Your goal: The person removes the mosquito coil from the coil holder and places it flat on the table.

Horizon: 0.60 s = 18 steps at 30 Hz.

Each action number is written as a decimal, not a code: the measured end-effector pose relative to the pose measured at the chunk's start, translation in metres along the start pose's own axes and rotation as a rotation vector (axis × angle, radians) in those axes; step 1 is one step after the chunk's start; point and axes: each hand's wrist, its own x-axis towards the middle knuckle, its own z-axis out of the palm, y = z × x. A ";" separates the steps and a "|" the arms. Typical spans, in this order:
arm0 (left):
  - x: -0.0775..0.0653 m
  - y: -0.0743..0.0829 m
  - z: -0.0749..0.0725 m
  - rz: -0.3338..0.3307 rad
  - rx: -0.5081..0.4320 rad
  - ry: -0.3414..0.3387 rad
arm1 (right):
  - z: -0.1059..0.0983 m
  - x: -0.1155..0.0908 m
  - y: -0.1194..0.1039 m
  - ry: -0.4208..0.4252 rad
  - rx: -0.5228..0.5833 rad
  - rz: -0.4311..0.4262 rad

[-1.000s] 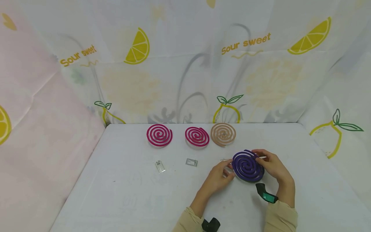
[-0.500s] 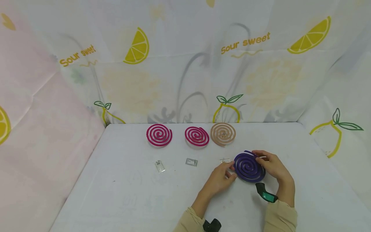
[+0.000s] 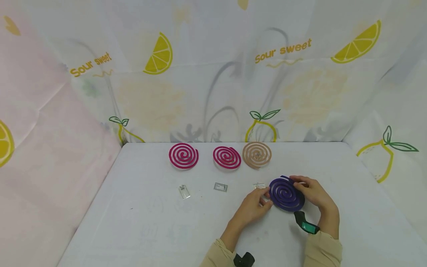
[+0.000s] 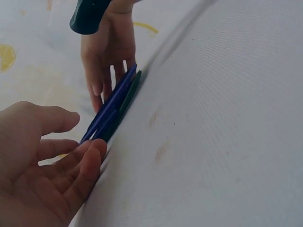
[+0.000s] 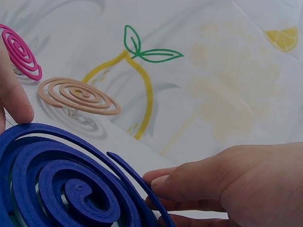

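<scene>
A dark blue mosquito coil (image 3: 286,194) is between my hands at the right of the table, with a green coil (image 4: 124,111) lying flat against its underside in the left wrist view. My right hand (image 3: 313,191) pinches the blue coil's outer strand at the upper right, thumb on top. At the opposite rim, my left hand (image 3: 251,205) holds the edge with thumb and fingertips. Close to the white tabletop, the pair of coils is seen nearly edge-on from the left wrist. Beside the left fingertips lies a small metal coil stand (image 3: 259,185), partly covered.
Along the back are two magenta coils (image 3: 183,155) and a tan coil (image 3: 257,155), which sits raised on a small stand (image 5: 75,115). Two more thin stands (image 3: 220,187) lie mid-table. A lemon-print cloth (image 3: 207,92) hangs behind the table's far edge.
The blue coil has shifted slightly right and toward me, with its strand still in my right hand. My left hand has followed it a little, uncovering more of the nearby stand.
</scene>
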 end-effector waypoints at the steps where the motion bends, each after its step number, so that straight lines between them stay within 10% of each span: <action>1: 0.000 0.000 0.000 -0.001 0.002 -0.002 | 0.000 0.000 0.000 0.000 0.001 0.000; 18: 0.000 0.001 0.000 -0.022 0.019 -0.023 | 0.001 0.000 -0.001 -0.006 -0.002 0.020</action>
